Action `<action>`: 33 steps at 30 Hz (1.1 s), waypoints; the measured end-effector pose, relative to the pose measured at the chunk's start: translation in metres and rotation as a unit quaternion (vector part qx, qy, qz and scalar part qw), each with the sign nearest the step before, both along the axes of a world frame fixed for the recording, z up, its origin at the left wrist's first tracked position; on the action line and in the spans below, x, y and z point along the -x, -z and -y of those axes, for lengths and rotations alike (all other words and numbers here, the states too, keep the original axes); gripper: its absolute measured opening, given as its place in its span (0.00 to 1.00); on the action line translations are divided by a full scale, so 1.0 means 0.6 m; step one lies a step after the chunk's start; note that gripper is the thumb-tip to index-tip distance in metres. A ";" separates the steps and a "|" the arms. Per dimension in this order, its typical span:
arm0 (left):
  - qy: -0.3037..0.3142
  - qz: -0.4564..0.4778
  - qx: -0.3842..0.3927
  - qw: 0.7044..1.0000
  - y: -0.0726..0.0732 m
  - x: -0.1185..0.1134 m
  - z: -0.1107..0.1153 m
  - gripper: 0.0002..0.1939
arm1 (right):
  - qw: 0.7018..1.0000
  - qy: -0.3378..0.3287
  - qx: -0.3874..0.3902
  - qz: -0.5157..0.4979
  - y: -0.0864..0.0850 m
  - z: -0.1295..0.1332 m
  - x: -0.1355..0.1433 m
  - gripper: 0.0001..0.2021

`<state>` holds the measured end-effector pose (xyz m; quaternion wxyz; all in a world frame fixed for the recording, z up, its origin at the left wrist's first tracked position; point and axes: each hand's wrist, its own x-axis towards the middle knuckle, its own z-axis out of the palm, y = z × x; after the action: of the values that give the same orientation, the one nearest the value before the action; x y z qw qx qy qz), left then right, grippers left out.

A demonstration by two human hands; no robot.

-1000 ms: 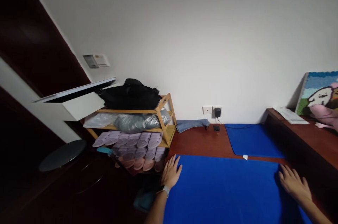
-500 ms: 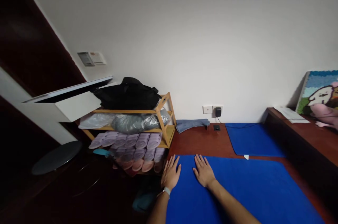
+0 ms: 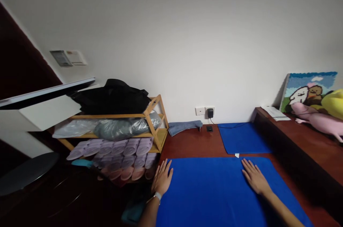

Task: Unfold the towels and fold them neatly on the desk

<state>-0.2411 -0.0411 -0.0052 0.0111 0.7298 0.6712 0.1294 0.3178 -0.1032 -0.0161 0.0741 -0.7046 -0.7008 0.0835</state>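
We see a large blue cloth [image 3: 206,191] lying flat on the reddish-brown tabletop [image 3: 184,146], its far edge nearly straight and its near edge running out of view at the bottom. We judge it light and soft, limp rather than stiff, with nothing fragile about it; it would probably slide easily and rumple if pushed from the middle. The far corners and the edge between them look to us like the best places to take hold, since fabric this thin should pinch readily there.

Our left hand [image 3: 162,178] rests palm down at the far left corner, along the left edge, with its fingers straight and fairly close, the thumb held apart. Our right hand [image 3: 255,177] lies palm down by the far edge, a little short of the far right corner, its fingers extended and slightly fanned. Neither grip is pinching anything; both are spread flat. The left forearm comes up steeply, a pale wristband [image 3: 158,195] at the wrist, while the right one slants in from the lower right.

Just beyond the far edge we have a smaller blue cloth [image 3: 239,139] with a white tag [image 3: 237,155]; farther left, a grey-blue cloth [image 3: 184,127] lies beside the wooden rack [image 3: 148,120].
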 end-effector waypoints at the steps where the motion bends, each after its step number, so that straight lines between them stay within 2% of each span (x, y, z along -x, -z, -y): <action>1: -0.002 -0.003 0.000 1.000 0.002 0.001 -0.002 0.29 | 1.000 0.029 0.004 0.012 0.003 -0.001 -0.040 0.35; 4: -0.004 -0.014 0.003 1.000 0.008 0.005 -0.006 0.30 | 0.994 0.102 -0.003 0.033 0.013 -0.008 -0.131 0.37; 7: -0.004 -0.027 0.010 1.000 0.011 0.009 -0.010 0.31 | 0.989 0.142 -0.018 0.037 0.028 -0.015 -0.174 0.38; 13: -0.012 -0.044 0.022 0.999 0.001 0.005 -0.006 0.31 | 0.989 0.137 -0.036 0.046 0.048 -0.016 -0.187 0.38; 17: -0.011 -0.042 0.041 0.998 -0.009 -0.002 0.002 0.31 | 0.987 0.154 -0.006 0.036 0.041 -0.017 -0.195 0.39; 19: -0.010 -0.037 0.044 0.998 -0.010 -0.003 0.005 0.31 | 0.986 0.165 -0.003 0.038 0.031 -0.021 -0.182 0.40; 21: -0.007 -0.030 0.037 0.999 -0.008 -0.003 0.007 0.31 | 0.986 0.158 -0.031 0.042 0.017 -0.026 -0.140 0.40; 22: -0.006 -0.027 0.032 0.999 -0.006 -0.002 0.008 0.31 | 0.987 0.145 -0.055 0.040 0.008 -0.029 -0.105 0.40; 24: -0.004 -0.021 0.022 1.000 -0.003 -0.002 0.009 0.31 | 0.990 0.094 -0.104 0.020 -0.015 -0.033 -0.005 0.39; 26: -0.005 -0.016 0.020 1.000 -0.002 -0.001 0.009 0.31 | 0.992 0.018 -0.122 -0.027 -0.042 -0.037 0.120 0.36; 28: -0.004 -0.013 0.021 1.000 -0.002 -0.001 0.009 0.31 | 0.990 -0.063 -0.105 -0.077 -0.069 -0.044 0.251 0.34; 30: -0.003 -0.011 0.021 1.000 -0.003 -0.001 0.009 0.31 | 0.983 -0.138 -0.058 -0.105 -0.089 -0.055 0.361 0.34; 32: -0.004 -0.010 0.018 1.000 -0.002 0.000 0.008 0.31 | 0.979 -0.175 -0.005 -0.109 -0.101 -0.067 0.434 0.35; 33: -0.005 -0.011 0.017 1.000 0.000 0.000 0.007 0.31 | 0.977 -0.182 0.016 -0.108 -0.102 -0.073 0.454 0.35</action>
<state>-0.2412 -0.0452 -0.0049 0.0160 0.7274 0.6771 0.1101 0.0451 -0.0593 0.0452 0.1216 -0.5533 -0.8035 0.1829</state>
